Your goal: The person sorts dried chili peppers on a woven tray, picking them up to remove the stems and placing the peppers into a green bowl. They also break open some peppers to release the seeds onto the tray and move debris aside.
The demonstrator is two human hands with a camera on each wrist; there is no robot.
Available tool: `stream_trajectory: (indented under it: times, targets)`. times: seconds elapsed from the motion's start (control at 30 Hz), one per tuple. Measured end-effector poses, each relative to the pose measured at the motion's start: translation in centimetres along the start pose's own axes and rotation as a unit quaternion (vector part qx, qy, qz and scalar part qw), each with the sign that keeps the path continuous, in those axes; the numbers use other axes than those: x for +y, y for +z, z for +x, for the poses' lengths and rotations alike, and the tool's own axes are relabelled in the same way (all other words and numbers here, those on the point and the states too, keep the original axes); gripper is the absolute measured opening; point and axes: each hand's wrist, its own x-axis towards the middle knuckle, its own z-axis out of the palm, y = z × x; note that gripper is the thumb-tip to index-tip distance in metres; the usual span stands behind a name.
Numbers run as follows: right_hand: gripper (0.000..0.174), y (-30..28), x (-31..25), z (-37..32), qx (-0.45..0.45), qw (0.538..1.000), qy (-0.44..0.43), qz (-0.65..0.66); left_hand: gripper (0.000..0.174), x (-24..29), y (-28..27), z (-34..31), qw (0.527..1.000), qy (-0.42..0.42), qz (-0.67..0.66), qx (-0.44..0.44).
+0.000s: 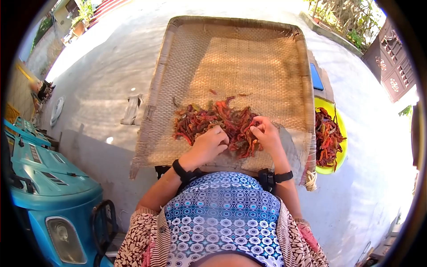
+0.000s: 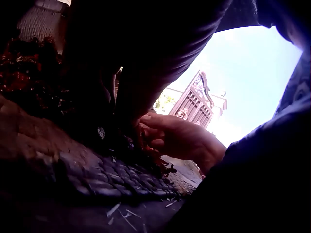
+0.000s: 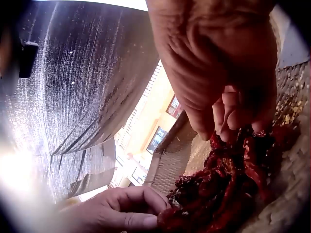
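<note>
Dried red chili peppers (image 1: 209, 120) lie in a loose, wrinkled heap at the near end of a large woven mat tray (image 1: 249, 58). My left hand (image 1: 208, 144) is at the heap's near side, fingers curled and pinching at a dried chili. In the right wrist view, that thumb and forefinger come together at the heap's edge. Over the heap's right side, my right hand (image 1: 267, 135) has thumb and fingertips drawn together on a dried chili. The right wrist view shows these fingers pointing down into the chilies (image 3: 223, 184). The left wrist view is mostly dark.
A yellow basin (image 1: 341, 155) full of dried chilies stands right of the tray. Beyond it lies a blue flat object (image 1: 316, 76) on cardboard. A turquoise vehicle (image 1: 62, 191) stands at the left. A wooden stool (image 1: 132, 110) is beside the tray's left edge.
</note>
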Motion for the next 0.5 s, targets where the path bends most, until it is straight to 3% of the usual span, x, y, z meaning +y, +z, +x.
stream_trajectory:
  times: [0.1,0.2,0.3,0.4,0.5]
  targets:
    - [0.018,0.6,-0.3,0.2,-0.010,0.999,0.029,0.027,0.014,-0.3,0.2,-0.2,0.997,0.064,0.019,0.026]
    - [0.015,0.7,-0.3,-0.2,0.010,0.994,0.037,0.098,0.014,-1.0,0.5,-0.2,0.997,0.065,0.016,0.028]
    - [0.021,0.1,-1.2,-0.7,0.016,0.999,0.022,0.026,0.013,-1.0,0.8,-0.1,0.995,0.084,0.042,0.045]
    - [0.028,0.8,-1.8,-1.0,0.039,0.988,-0.003,-0.151,0.011,-0.2,1.0,-0.1,0.992,0.080,0.031,0.090]
    - [0.032,0.7,-2.6,-0.8,-0.001,0.996,0.003,-0.093,0.011,0.5,0.4,-0.1,0.984,0.091,0.046,0.146]
